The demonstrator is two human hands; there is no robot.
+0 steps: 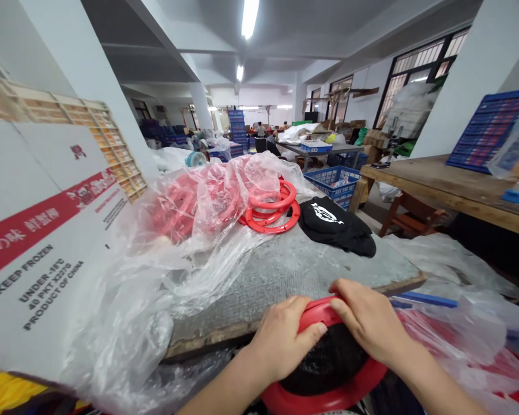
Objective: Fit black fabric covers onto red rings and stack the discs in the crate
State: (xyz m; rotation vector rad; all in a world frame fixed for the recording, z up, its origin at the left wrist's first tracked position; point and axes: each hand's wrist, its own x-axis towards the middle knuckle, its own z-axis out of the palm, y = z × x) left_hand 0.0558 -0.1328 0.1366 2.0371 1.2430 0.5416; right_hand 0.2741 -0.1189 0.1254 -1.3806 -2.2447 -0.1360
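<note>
Left hand [281, 334] and right hand [369, 317] curl snugly around a red ring [319, 314] (black fabric [322, 363] inside). Beyond the fingers lies black cloth [339, 230].

So your left hand [281, 331], low and just right of center in the frame, is bare, and your right hand [367, 314], a bit further right, is bare too. Your thumbnail [322, 328] on the left one looks short and rounded. Your left forearm [225, 380] and right forearm [436, 374] are uncovered and kinda slim, widening toward the bottom edge. Your upper arms are out of frame.
</note>
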